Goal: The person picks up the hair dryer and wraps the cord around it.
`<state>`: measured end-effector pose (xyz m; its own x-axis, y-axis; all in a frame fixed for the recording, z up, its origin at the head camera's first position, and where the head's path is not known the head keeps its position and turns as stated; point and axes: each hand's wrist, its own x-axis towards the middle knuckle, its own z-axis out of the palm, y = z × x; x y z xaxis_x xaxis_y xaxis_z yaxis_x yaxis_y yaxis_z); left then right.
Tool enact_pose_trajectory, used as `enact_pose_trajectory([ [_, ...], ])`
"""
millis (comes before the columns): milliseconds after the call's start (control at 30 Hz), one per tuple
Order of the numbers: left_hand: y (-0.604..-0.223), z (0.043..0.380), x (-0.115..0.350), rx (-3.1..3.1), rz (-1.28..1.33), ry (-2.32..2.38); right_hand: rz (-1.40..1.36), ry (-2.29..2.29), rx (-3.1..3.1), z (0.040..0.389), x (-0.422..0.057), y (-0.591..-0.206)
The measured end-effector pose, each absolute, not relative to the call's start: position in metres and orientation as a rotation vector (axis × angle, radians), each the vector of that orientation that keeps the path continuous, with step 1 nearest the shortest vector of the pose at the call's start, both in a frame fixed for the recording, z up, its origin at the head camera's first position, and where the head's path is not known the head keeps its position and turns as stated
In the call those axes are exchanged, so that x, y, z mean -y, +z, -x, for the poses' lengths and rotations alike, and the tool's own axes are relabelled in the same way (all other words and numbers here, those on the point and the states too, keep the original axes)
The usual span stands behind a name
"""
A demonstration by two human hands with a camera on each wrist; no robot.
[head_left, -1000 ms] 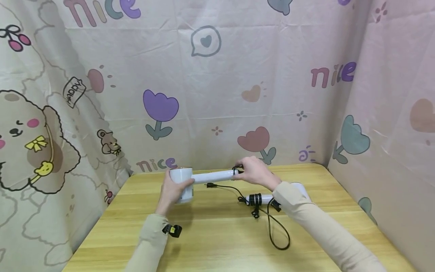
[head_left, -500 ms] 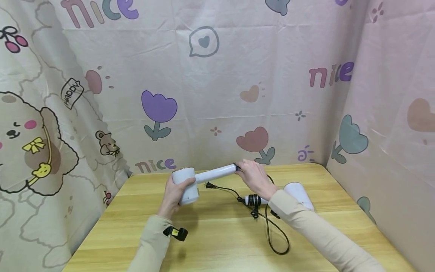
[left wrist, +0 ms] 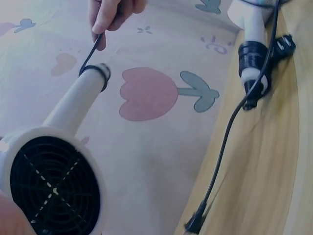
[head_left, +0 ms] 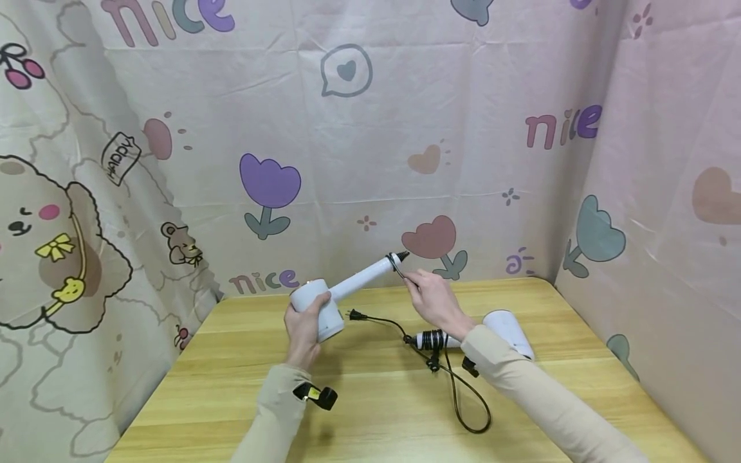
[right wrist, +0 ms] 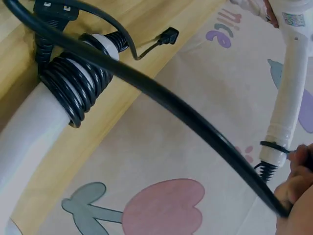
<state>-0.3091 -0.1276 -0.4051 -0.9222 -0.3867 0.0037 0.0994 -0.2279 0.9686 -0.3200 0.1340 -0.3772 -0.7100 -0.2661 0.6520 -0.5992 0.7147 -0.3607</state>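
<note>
I see the left arm (head_left: 274,415) angled steeply forward and the right arm (head_left: 547,389) slanted inward, both sleeved to the wrist. The left hand (head_left: 302,328) is curled in a grip, its thumb (head_left: 321,301) laid across toward the right hand (head_left: 437,300), which sits apart, slightly higher, its fingers bent in a pinch.

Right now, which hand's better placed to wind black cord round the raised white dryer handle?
Probably the right hand, gripping the cord near the handle; the left hand holds the white cylindrical head.
</note>
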Motion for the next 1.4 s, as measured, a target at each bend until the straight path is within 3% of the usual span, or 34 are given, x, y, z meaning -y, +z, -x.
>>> enact_pose_trajectory([
  [233, -0.404, 0.314, 0.133, 1.583, -0.373, -2.426, -0.553, 1.953, 2.518, 0.323, -0.156, -0.372],
  [333, -0.405, 0.314, 0.137, 1.604, -0.322, -2.539, -0.487, 2.152, 2.613, 0.327, -0.17, -0.372],
  [600, -0.408, 0.309, 0.144, 1.729, -0.131, -2.749, -0.391, 1.876, 2.849, 0.34, -0.197, -0.372],
  [967, -0.414, 0.304, 0.145, 1.974, 0.003, -2.803, -0.321, 1.334, 2.706, 0.346, -0.187, -0.349],
  [1400, -0.407, 0.305, 0.153, 2.258, 0.088, -2.289, -0.466, 0.755, 2.685, 0.34, -0.179, -0.329],
])
